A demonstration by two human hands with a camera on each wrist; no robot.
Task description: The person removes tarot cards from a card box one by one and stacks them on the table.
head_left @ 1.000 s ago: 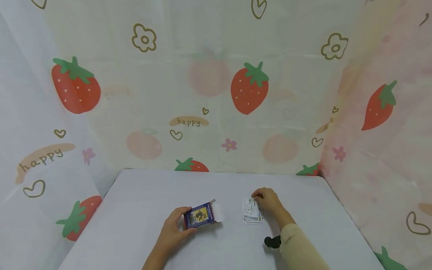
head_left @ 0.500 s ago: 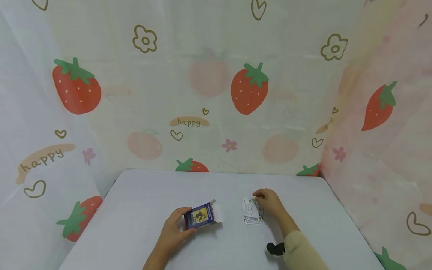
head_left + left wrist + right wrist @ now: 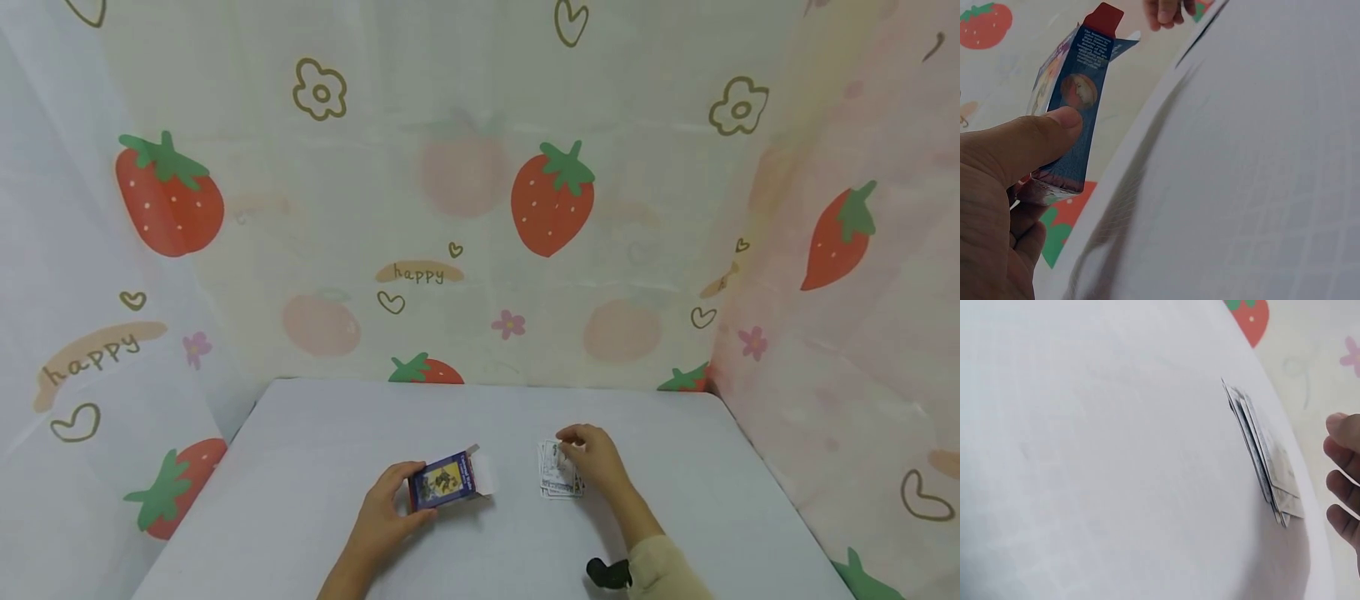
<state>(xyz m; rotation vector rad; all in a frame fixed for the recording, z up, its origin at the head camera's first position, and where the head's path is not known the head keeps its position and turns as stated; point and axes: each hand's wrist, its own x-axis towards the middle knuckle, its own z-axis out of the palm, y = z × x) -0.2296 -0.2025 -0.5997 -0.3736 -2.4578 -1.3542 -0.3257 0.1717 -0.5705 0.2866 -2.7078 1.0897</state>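
A blue card box (image 3: 442, 482) with a picture on its front is gripped by my left hand (image 3: 381, 508), thumb on one side and fingers on the other. Its end flap stands open, facing right. In the left wrist view the thumb presses on the narrow printed side of the box (image 3: 1085, 103). A small stack of playing-size cards (image 3: 557, 479) lies on the table to the right, edges uneven. My right hand (image 3: 597, 458) hovers over the stack's far right corner. In the right wrist view its loosely bent fingers (image 3: 1342, 482) hold nothing and are apart from the cards (image 3: 1263, 450).
The white table (image 3: 300, 442) is enclosed by hanging sheets (image 3: 420, 208) printed with strawberries and hearts at the back and sides. A black rounded piece (image 3: 609, 573) sticks out at the right wrist, beside the beige sleeve (image 3: 663, 571).
My right hand has moved slightly left and nearer over the card stack, covering more of its top. The left hand and box have stayed in place.
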